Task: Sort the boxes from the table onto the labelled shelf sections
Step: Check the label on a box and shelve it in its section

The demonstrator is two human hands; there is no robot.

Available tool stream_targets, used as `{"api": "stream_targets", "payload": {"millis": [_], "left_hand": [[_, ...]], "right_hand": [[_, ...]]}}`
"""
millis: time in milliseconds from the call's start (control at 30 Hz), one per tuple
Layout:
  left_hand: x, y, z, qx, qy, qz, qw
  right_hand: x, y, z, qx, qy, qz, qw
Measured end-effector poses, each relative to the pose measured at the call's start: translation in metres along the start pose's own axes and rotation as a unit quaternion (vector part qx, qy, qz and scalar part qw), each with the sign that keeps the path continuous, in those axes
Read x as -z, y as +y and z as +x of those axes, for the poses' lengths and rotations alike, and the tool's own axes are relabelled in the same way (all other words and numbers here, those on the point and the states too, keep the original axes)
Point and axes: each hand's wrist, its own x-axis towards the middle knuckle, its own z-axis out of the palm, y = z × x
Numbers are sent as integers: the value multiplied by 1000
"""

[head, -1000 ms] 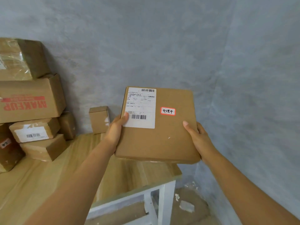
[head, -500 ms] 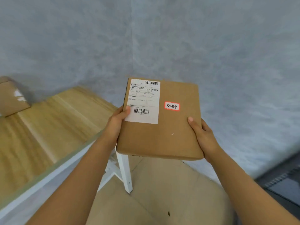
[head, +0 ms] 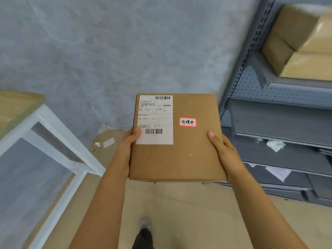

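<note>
A flat brown cardboard box (head: 190, 159) is held level in front of me, over the floor. It carries a white shipping label with barcodes at its left and a small red-edged sticker with handwritten characters near its middle. My left hand (head: 128, 146) grips the box's left edge, thumb lying on the white label. My right hand (head: 224, 153) grips the right edge, thumb on top. The grey metal shelf unit (head: 280, 97) stands at the right, just beyond the box. The wooden-topped table (head: 16, 106) is at the left edge.
Brown boxes (head: 305, 44) sit on an upper shelf at the top right. Lower shelves hold scraps of white paper (head: 275, 144). The table's white legs (head: 59, 130) stand at the left. A grey wall lies ahead. My shoe (head: 144, 224) shows on the tiled floor below.
The view has swung right, away from the table and its stacked boxes; the shelf unit has come into sight. Both hands keep the same hold on the box.
</note>
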Motion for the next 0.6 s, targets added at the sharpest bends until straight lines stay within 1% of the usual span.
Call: {"api": "stream_targets", "payload": {"millis": [133,267,467,600], "left_hand": [[-48,-35,-14,35,-48,22,998],[-88,-53,-13,63,-113,52,990],[-163,-70,0,89,-235,97,963],[-214,-95,-7,114,-270,106,950]], "right_hand": [[64,19,-37,-23,53,27,998],[108,29,-59,-21,121,53,991],[164,34,-84,-6,235,81,969],[209,37,-105,3,291,95,952]]}}
